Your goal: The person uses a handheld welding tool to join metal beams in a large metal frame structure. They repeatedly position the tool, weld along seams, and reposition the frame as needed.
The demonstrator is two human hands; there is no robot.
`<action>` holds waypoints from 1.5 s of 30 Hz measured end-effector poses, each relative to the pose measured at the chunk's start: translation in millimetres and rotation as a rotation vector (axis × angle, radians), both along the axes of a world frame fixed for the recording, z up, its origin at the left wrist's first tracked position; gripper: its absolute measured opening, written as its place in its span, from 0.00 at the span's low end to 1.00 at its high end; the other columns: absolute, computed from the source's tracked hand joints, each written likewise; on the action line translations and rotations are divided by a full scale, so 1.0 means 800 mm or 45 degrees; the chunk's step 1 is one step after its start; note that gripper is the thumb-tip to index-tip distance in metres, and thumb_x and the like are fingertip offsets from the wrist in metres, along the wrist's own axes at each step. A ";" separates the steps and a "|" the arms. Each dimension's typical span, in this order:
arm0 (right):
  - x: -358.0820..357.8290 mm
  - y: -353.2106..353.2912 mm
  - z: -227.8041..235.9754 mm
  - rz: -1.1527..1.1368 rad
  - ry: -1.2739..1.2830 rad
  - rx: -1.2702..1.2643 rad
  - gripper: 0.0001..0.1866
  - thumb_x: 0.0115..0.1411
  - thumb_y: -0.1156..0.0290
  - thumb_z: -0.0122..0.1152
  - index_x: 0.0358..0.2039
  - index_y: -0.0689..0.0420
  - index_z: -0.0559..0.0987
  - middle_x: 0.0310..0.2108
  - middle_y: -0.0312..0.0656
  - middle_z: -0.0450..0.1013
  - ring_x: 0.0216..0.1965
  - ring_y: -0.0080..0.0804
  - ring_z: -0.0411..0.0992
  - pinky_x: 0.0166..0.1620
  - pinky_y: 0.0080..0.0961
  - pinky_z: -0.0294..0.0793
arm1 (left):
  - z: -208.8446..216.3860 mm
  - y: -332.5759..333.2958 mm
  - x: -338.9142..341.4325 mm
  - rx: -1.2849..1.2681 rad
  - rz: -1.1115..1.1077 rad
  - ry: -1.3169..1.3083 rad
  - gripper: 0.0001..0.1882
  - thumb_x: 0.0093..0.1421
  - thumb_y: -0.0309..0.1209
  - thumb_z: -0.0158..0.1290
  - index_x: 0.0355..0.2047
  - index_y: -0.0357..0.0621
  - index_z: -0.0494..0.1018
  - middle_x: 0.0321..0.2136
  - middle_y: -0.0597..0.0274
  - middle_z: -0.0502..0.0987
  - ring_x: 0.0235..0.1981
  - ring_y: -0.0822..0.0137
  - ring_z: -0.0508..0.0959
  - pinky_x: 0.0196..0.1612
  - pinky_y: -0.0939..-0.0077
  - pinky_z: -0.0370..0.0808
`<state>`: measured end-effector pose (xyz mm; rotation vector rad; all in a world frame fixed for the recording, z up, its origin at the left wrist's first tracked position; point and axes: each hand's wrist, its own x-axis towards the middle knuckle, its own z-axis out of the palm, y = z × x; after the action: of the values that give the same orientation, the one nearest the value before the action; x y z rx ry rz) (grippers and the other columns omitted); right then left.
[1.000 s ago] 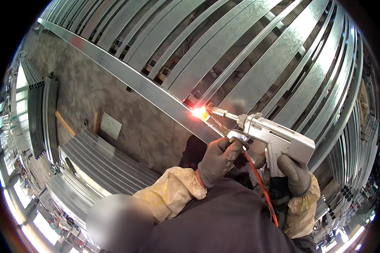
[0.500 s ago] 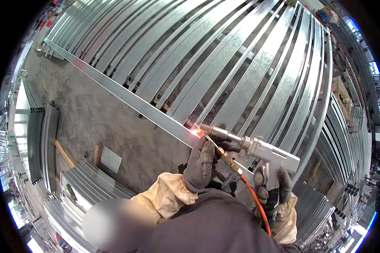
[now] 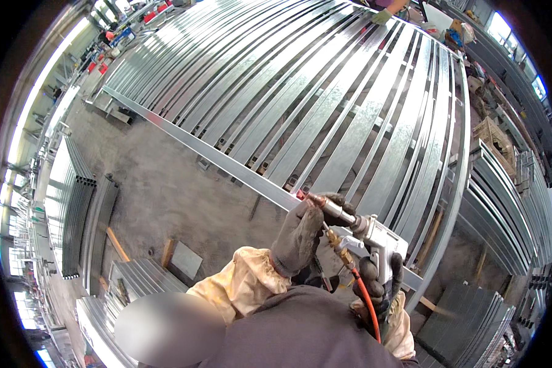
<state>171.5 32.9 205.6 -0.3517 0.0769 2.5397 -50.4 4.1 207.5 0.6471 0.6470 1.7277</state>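
A silver pistol-shaped welding gun [image 3: 383,242] points left, its copper-coloured nozzle [image 3: 318,200] close to a joint between the slats and the edge rail of a galvanized steel panel [image 3: 343,162]. In a dark glove, my right hand [image 3: 377,279] is closed round the gun's grip. My left hand [image 3: 297,239], gloved in grey, is closed round the front of the gun, just behind the nozzle; part of its grip is hidden. Below the barrel runs a brass fitting [image 3: 339,247] with an orange hose [image 3: 367,300]. A small red glow shows at the nozzle tip.
Another person's gloved hand [image 3: 383,16] rests at the panel's far edge. Stacked steel profiles lie at left [image 3: 73,205] and right [image 3: 500,211]. A flat grey plate [image 3: 186,260] and wooden battens [image 3: 118,244] lie on the concrete floor, left of me.
The bright glow at the nozzle has shrunk to a faint red. The view has shifted, showing more of the far side. Both hands keep their hold on the gun.
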 end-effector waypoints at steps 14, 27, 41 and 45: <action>-0.020 -0.022 -0.046 -0.447 -0.413 0.212 0.29 0.71 0.50 0.50 0.62 0.59 0.65 0.41 0.55 0.76 0.23 0.33 0.75 0.22 0.25 0.77 | -0.203 0.129 -0.332 -0.802 0.133 2.058 0.27 0.60 0.48 0.59 0.49 0.36 0.76 0.41 0.46 0.83 0.42 0.48 0.83 0.48 0.58 0.78; -0.194 0.007 0.097 -0.903 -1.359 0.549 0.30 0.65 0.50 0.61 0.52 0.67 0.71 0.36 0.51 0.78 0.22 0.32 0.78 0.20 0.25 0.78 | -0.239 0.246 -0.371 -0.910 -0.599 2.430 0.24 0.63 0.50 0.55 0.47 0.41 0.78 0.48 0.47 0.81 0.49 0.46 0.81 0.52 0.55 0.78; -0.168 0.048 0.274 -0.945 -1.917 1.206 0.27 0.64 0.57 0.64 0.55 0.65 0.72 0.38 0.51 0.78 0.27 0.31 0.78 0.24 0.23 0.77 | -0.268 0.220 -0.426 -0.178 -0.535 2.498 0.34 0.61 0.44 0.60 0.64 0.50 0.61 0.35 0.48 0.80 0.38 0.46 0.81 0.43 0.52 0.78; -0.187 0.091 0.279 -0.692 -1.995 1.267 0.27 0.63 0.59 0.65 0.55 0.65 0.72 0.38 0.50 0.79 0.28 0.31 0.78 0.25 0.23 0.77 | -0.269 0.215 -0.442 0.170 -0.386 2.541 0.27 0.58 0.42 0.62 0.58 0.56 0.72 0.45 0.58 0.76 0.46 0.53 0.78 0.49 0.59 0.78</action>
<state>21.7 106.0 428.7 -1.4315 -1.3439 0.9810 -403.8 175.9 -7.9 2.3751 1.5479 0.2991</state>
